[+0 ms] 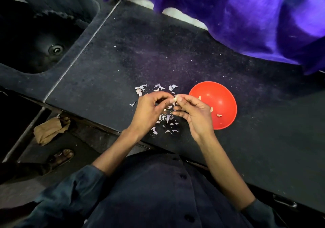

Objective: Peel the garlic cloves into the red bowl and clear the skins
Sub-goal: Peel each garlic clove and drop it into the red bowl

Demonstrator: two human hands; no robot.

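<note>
A sink (35,39) sits at far left in the dark counter (109,65). Skins (158,90) lie scattered on the counter, above and below the hands. The left hand (149,111) has its fingers curled, pinching one end of a clove (175,98); the right hand (195,111) pinches the other end (fingertips of both meet there). Just right of it sits the bowl (223,94), a few peeled cloves (219,115) inside.
</note>
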